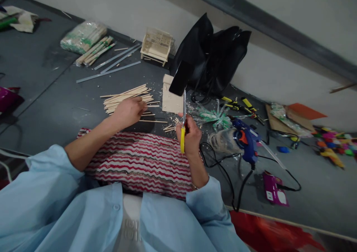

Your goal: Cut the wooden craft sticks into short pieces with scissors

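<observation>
My left hand (128,112) is closed over the near side of a pile of thin wooden sticks (134,94), with one stick (153,106) pointing right from its fingertips. In my right hand (192,133) is a pair of scissors with yellow handles (183,136), its blades (184,103) pointing away from me. Short cut pieces of stick (169,128) lie just left of the right hand. Beyond the hands, a beige board (170,97) has small crumbs on and around it.
A dark phone (180,79) leans against a black bag (214,55). A small stick-built chair (156,47) stands at the back. On the right lie a blue glue gun (248,142) with its cord and a plastic bottle (224,140). A striped cushion (139,162) lies before me.
</observation>
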Available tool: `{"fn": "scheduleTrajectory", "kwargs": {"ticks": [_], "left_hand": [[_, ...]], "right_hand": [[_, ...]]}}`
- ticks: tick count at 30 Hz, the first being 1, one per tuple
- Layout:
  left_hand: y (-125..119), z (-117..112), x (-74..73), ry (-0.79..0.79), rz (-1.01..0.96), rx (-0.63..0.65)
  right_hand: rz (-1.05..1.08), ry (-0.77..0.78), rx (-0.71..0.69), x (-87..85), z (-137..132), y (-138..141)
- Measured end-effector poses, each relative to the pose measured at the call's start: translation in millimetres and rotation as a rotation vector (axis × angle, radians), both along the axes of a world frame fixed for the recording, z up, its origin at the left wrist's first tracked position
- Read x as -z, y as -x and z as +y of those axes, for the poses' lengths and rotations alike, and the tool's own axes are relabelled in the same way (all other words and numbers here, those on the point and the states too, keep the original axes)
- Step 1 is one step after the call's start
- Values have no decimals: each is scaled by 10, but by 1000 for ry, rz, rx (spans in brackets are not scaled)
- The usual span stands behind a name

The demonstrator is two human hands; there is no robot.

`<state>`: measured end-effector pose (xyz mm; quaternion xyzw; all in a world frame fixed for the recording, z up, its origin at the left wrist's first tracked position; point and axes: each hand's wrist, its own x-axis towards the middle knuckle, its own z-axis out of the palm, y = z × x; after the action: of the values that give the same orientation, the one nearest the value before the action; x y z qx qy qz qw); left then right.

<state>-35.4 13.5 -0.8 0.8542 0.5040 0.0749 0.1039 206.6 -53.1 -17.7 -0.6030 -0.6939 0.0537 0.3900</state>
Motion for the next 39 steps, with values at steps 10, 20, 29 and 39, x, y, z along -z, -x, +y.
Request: {"fn": "scheduleTrajectory", "kwargs": {"ticks": [10,20,29,39], "left_hand": [[-77,-65,78,186,-11,139],[-226,-204,-29,757,-979,-121],[-357,-363,-12,1091,-1081,-29],[-307,-330,41,1471,-1200,-62]], "right_hand": [[-13,12,1,-1,-6,-9],[179,59,8,-88,-98,132],[839,249,-13,-109,-101,258],[698,90,79,-49,-48,141]]}}
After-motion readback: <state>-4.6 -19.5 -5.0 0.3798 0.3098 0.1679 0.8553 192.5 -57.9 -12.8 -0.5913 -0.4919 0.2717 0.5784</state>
